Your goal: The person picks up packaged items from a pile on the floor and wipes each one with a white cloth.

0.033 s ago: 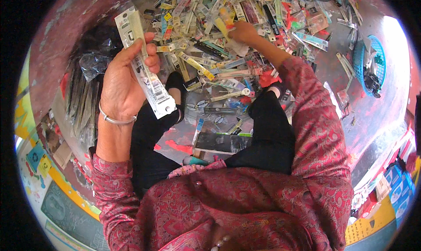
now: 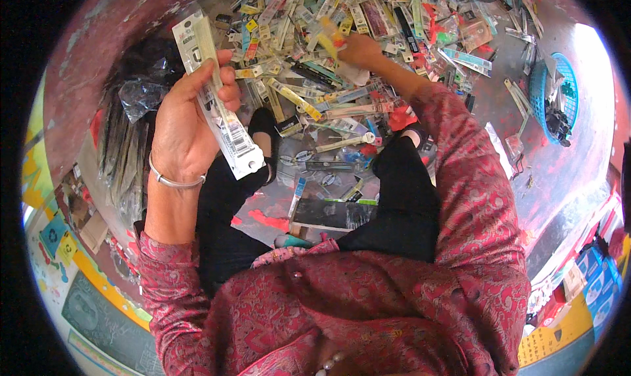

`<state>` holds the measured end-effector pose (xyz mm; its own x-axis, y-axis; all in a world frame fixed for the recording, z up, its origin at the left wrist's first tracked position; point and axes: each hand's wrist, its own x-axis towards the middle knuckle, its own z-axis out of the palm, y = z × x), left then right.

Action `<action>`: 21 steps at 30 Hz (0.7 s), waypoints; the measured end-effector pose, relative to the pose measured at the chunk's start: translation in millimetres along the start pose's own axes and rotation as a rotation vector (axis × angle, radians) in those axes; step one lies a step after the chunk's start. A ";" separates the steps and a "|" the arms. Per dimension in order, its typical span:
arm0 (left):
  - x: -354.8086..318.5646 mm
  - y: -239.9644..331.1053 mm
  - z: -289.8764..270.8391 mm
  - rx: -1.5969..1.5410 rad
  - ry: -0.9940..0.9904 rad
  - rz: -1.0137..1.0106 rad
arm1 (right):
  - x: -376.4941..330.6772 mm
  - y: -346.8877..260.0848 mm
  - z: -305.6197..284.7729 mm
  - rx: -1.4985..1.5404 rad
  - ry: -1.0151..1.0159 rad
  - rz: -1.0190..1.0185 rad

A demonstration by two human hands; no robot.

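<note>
My left hand (image 2: 184, 129) is raised at the left, closed round a long, narrow white packet (image 2: 238, 142) with a barcode. The packet slants from upper left to lower right, and its clear upper part shows above my thumb. Out over the pile, my right hand (image 2: 361, 50) is closed on a slim yellow packet (image 2: 328, 39). Its fingertips are partly hidden behind the hand. Around and beneath it spreads a heap of long, thin plastic packets (image 2: 309, 106) in white, yellow, blue and clear.
A blue plastic basket (image 2: 570, 80) holding dark pieces stands at the right. Dark bundled plastic strips (image 2: 121, 165) lie at the left beside a crumpled clear bag (image 2: 139, 100). Between my legs is a flat dark board (image 2: 332, 213). My feet border the heap's near side.
My right hand has shifted slightly left with the yellow packet. The left hand and its white packet stay almost still.
</note>
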<state>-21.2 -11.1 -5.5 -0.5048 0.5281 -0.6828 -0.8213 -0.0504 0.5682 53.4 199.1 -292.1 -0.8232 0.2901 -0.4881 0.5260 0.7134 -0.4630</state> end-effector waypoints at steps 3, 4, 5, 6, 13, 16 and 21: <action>-1.9 0.2 -1.6 -0.021 -0.024 -0.016 | -5.5 -23.8 18.1 -0.208 -0.040 -0.090; -4.1 1.4 -1.1 -0.038 -0.025 -0.018 | -14.0 -32.7 22.2 -0.256 -0.021 -0.112; -6.1 2.0 -0.7 -0.058 -0.027 -0.018 | -21.7 -38.1 24.9 -0.305 -0.003 -0.135; -6.9 2.2 0.1 -0.085 0.009 -0.002 | -25.7 -38.7 27.9 -0.322 -0.015 -0.188; -5.0 4.3 1.5 -0.045 0.004 0.023 | -64.6 -20.1 36.3 -0.209 -0.211 -0.353; -1.8 2.5 3.9 -0.035 0.005 0.028 | -67.5 4.6 31.9 0.106 0.226 -0.344; 4.1 -6.6 1.7 0.128 0.114 0.087 | -74.4 -4.8 -107.9 1.154 0.053 -0.043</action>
<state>-17.4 -7.1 -11.2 -0.6052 0.4267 -0.6721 -0.7366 0.0200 0.6760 89.0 243.0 -173.7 -0.8390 0.3251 -0.4364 0.3573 -0.2759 -0.8923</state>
